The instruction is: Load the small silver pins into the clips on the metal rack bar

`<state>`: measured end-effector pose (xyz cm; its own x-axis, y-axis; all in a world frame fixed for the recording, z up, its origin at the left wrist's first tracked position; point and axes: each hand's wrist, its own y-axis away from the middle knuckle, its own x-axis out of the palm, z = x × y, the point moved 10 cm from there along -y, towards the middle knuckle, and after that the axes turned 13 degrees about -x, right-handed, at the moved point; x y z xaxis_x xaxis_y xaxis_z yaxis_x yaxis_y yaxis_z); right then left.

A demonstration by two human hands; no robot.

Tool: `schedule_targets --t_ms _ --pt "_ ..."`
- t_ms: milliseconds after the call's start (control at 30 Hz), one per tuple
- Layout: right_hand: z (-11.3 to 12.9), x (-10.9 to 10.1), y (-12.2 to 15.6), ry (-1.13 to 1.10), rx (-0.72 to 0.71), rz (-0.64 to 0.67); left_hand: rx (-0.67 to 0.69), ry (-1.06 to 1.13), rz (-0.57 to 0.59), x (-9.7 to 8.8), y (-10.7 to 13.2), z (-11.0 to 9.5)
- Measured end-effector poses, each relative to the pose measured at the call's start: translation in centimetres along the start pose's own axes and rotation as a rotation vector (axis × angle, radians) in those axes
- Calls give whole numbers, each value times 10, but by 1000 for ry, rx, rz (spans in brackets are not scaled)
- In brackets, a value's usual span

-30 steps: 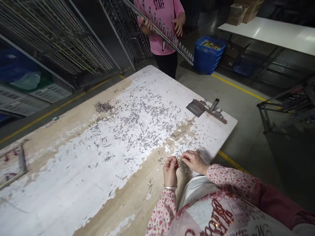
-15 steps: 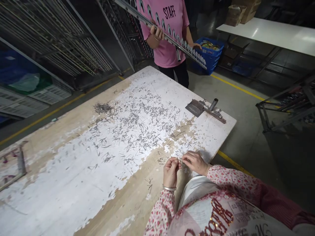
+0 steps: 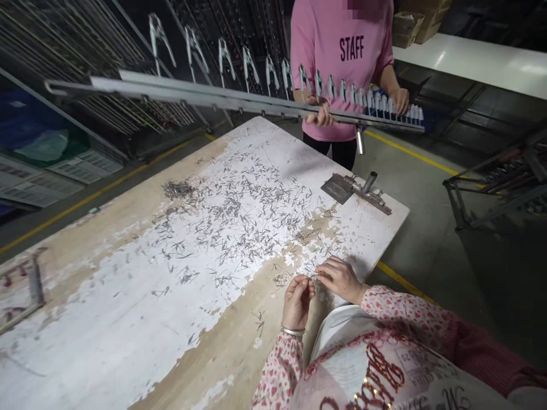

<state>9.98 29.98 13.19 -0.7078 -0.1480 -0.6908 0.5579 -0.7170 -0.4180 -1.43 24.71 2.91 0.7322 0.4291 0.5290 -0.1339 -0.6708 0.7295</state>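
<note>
My left hand (image 3: pixel 298 302) is closed in a pinch just above the near edge of the table (image 3: pixel 102 336). Its fingertips hold a thin metal wire piece, mostly hidden by the fingers. Close on the right, my right hand (image 3: pixel 339 279) pinches at the same small piece, thumb and index almost meeting the left fingertips. Loose bent wire pieces (image 3: pixel 282 278) lie just beyond my hands. Many more wire pieces (image 3: pixel 239 210) are scattered over the white, peeling tabletop, with a denser dark heap (image 3: pixel 177 189) toward the far left.
Across the table a person in a pink shirt (image 3: pixel 350 62) holds a long metal rail (image 3: pixel 256 105) with a row of clips. A metal clamp fixture (image 3: pixel 359 191) sits at the right corner. Racks stand at left, a metal frame (image 3: pixel 465 199) at right.
The person across the table has moved right, and the long rail has swung flatter, now reaching across above the far table corner. My hands stay pinched together in nearly the same place.
</note>
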Motion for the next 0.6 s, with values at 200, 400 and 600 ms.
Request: schedule_targets --t_ms 200,400,600 --pt "9 -5 -1 26 -67 -5 14 -18 30 3 7 -3" --pt "18 -11 1 64 -101 3 39 -49 60 7 11 -5" --pt "27 -13 3 146 -128 51 9 26 38 7 15 0"
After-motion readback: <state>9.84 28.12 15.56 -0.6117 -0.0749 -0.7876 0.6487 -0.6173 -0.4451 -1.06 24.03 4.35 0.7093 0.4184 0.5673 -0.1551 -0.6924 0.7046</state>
